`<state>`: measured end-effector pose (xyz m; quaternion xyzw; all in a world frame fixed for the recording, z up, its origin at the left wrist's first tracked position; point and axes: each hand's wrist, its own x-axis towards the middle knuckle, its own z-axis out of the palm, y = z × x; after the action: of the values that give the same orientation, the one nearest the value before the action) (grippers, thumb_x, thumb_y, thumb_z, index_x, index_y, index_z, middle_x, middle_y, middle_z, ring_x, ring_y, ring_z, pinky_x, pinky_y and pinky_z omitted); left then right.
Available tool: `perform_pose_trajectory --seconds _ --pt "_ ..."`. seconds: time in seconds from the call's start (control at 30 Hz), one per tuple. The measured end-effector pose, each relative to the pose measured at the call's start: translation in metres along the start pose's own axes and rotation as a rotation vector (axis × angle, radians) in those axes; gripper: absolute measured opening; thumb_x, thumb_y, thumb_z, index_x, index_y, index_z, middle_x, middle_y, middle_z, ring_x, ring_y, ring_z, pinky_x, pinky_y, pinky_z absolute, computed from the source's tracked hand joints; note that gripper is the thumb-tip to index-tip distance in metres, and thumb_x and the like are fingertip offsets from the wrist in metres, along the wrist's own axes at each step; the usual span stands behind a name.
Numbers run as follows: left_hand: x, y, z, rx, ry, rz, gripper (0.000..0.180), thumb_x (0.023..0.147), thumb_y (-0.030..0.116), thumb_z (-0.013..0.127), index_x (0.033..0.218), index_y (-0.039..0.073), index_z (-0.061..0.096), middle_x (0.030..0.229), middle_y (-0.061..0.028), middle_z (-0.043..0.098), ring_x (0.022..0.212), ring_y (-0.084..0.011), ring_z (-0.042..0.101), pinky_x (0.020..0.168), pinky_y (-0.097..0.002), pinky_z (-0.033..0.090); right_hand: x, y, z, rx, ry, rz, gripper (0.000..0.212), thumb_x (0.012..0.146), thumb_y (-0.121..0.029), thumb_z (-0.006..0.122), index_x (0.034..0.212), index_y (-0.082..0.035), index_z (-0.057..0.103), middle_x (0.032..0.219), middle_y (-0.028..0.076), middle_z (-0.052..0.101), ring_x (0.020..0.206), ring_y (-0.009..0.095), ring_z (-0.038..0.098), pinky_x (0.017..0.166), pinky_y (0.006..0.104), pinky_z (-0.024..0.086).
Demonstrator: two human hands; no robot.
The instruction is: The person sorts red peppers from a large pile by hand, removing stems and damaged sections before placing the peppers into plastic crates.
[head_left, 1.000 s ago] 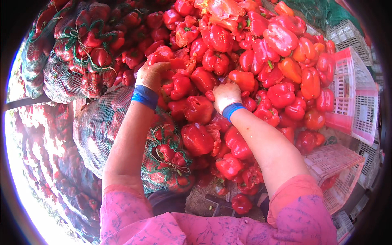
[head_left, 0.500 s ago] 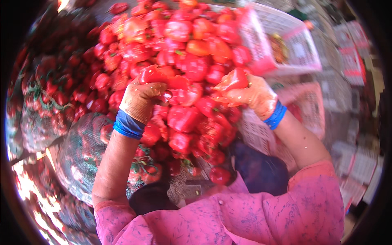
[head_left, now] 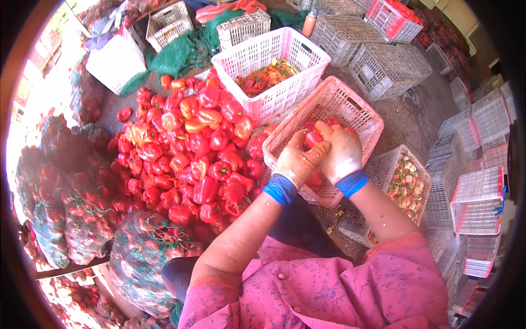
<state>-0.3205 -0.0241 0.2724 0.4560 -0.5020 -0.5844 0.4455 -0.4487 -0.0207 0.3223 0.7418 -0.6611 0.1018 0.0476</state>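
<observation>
My gloved left hand (head_left: 298, 159) and gloved right hand (head_left: 342, 151) meet above a pink plastic crate (head_left: 359, 104). Red bell pepper (head_left: 313, 138) shows between them, their fingers closed around it; the fingers hide most of its shape. More red pepper lies in the crate beneath my hands. To the left spreads a large heap of red bell peppers (head_left: 205, 189), some tinged orange. Blue bands circle both wrists.
Behind the pink crate stands a white crate (head_left: 263, 107) with pepper scraps. A grey crate (head_left: 378, 175) of pale cores sits at the right. Mesh sacks of peppers (head_left: 148, 263) line the left. Stacked crates (head_left: 389, 68) stand behind and right.
Both hands have moved right from over the pepper heap, where each held red pepper, to the pink crate, and have come together. The view has swung right, showing more crates.
</observation>
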Motion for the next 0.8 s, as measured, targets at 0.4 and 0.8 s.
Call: perform_pose_trajectory --seconds 0.4,0.8 --pt "-0.013 0.009 0.036 -0.010 -0.183 -0.131 0.066 0.092 0.007 0.065 0.152 0.001 0.038 0.110 -0.0094 0.066 0.082 -0.0127 0.063 0.064 -0.0255 0.052 -0.052 0.075 0.027 1.451 -0.172 0.103 0.045 0.089 -0.003 0.070 0.132 0.005 0.059 0.127 0.014 0.066 0.119 0.022 0.062 0.103 0.0333 0.050" --pt "-0.017 -0.025 0.096 -0.376 -0.079 -0.563 0.018 0.092 0.033 0.071 0.097 0.016 0.066 0.072 0.0018 0.063 0.051 -0.0130 0.054 0.044 -0.0268 0.041 -0.098 0.084 0.042 0.781 0.457 0.255 0.022 0.089 -0.023 0.069 0.107 -0.010 0.068 0.088 0.016 0.069 0.081 0.037 0.066 0.069 0.0470 0.051"
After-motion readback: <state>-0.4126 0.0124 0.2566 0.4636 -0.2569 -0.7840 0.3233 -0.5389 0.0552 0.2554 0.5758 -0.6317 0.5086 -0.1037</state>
